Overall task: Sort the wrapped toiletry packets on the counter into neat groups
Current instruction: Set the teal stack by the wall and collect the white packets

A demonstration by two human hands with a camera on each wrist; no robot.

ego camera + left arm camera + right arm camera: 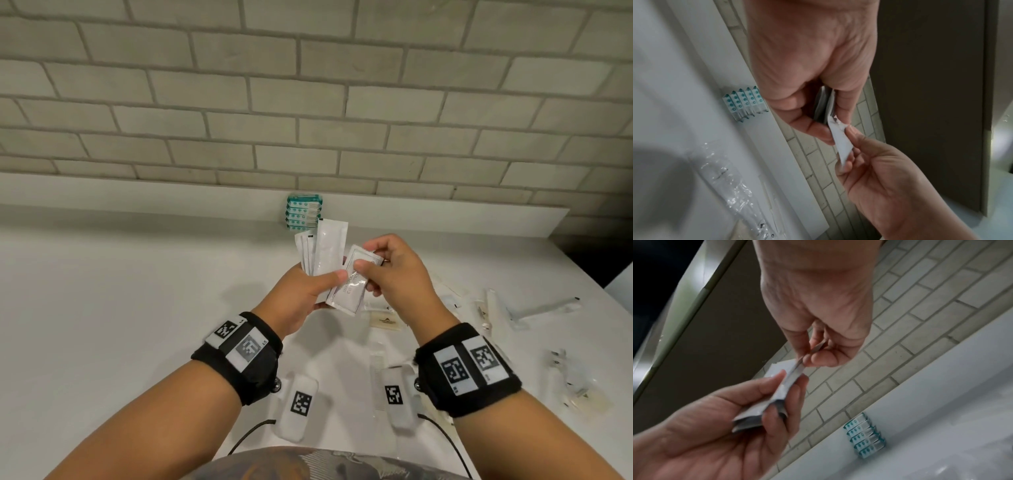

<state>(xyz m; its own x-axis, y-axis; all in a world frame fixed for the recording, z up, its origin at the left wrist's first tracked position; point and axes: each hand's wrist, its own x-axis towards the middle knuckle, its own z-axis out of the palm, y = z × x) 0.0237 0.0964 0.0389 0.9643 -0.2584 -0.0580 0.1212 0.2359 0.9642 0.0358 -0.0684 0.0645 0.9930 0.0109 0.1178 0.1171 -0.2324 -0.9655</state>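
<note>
1. The left hand (301,294) holds a small fan of white packets (322,250) up above the white counter (120,291). Its thumb presses on the front of the fan and its fingers curl around the back.
2. The right hand (394,270) pinches one more flat white packet (352,284) between its thumb and first fingers. This packet leans against the fan and touches the left thumb.
3. I think the step now is adding this packet to the bunch of ones that look the same.
4. One group looks done. A neat row of teal and white packets (303,211) sits at the back of the counter, right against the low white ledge under the brick wall (308,102).
5. A lot is still left. On the right side of the counter, loose clear-wrapped packets (496,308) lie mixed up, some touching each other. A tan packet (387,323) lies just under the right hand, and a wrapped comb (378,380) lies near the right wrist.
6. So the job seems to be somewhere in the first half. The white bunch is not yet set down, and the messy pile still needs sorting.
</note>
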